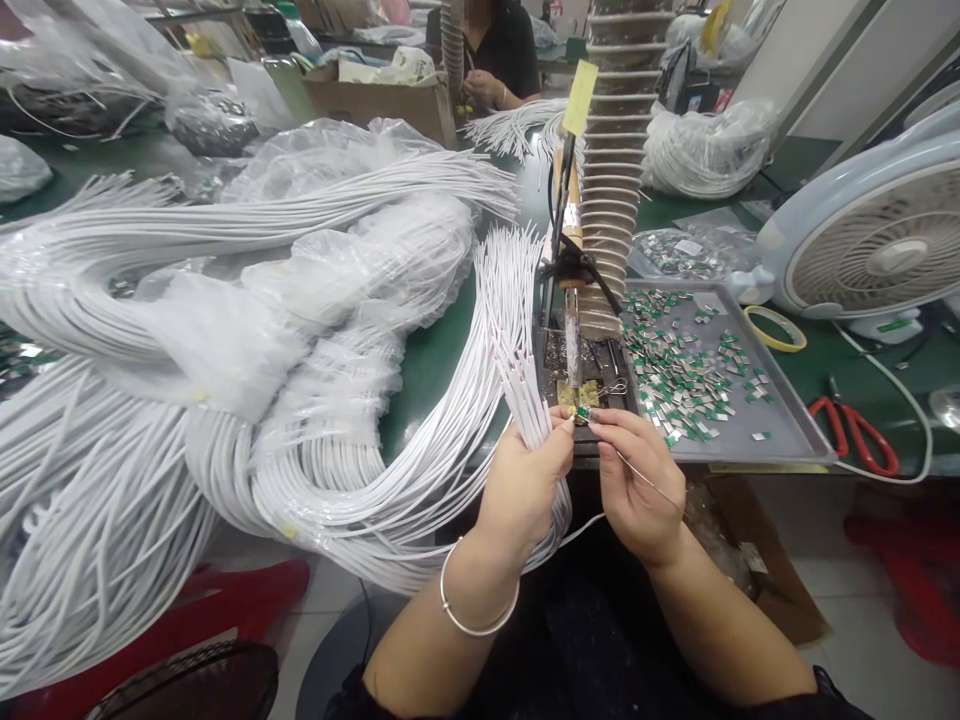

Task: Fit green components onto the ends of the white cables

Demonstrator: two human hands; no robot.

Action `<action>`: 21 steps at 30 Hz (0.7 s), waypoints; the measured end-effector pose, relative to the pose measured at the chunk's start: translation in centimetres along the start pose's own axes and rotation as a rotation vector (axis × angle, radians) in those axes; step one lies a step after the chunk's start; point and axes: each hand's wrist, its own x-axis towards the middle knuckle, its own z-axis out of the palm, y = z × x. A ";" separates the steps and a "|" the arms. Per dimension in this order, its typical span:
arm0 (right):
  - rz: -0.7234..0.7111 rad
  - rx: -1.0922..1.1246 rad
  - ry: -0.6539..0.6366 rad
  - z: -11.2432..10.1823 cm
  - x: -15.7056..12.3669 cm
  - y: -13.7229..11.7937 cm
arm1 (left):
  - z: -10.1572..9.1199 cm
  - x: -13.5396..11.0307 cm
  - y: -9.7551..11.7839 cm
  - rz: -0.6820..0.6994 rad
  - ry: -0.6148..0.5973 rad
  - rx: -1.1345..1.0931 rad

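Observation:
My left hand (521,490) is closed around a bundle of white cables (525,400), their cut ends pointing up and away from me. Its thumb and fingertip meet beside a tiny green circuit board (583,412). From the other side my right hand (641,490) pinches at the same board, and a thin pale strand (645,474) runs back across its fingers; whether that is cable or solder I cannot tell. Directly above the board points the tip of an upright soldering iron (573,340), fixed in a stand. A yellowish cleaning pad (576,392) lies just behind the fingertips.
On the right, a grey tray (780,420) holds many small green-and-metal boards, beside red-handled scissors (855,430), a yellow tape roll (775,328) and a fan (885,240). A ribbed duct (619,170) stands behind the iron. Plastic-wrapped cable coils (315,290) fill the left. A person (495,60) sits opposite.

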 end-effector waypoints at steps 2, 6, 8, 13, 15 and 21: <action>0.010 0.018 -0.008 0.0 -0.2 0.2 | -0.1 0.0 -0.1 -0.009 -0.004 0.002; 0.027 0.063 -0.018 0.0 -0.7 0.5 | -0.6 0.0 -0.4 -0.007 -0.027 0.039; 0.043 0.073 -0.016 -0.1 -0.8 0.6 | -1.0 0.0 -0.6 0.020 -0.033 0.094; 0.088 0.010 -0.046 -0.2 -0.8 0.5 | -1.7 -0.3 -0.5 0.100 -0.055 0.284; 0.100 -0.021 -0.061 -0.2 -0.7 0.5 | -1.9 -0.4 -0.4 0.102 -0.064 0.335; 0.086 -0.001 -0.065 -0.1 -0.7 0.9 | -2.1 -0.4 0.1 0.093 -0.139 0.429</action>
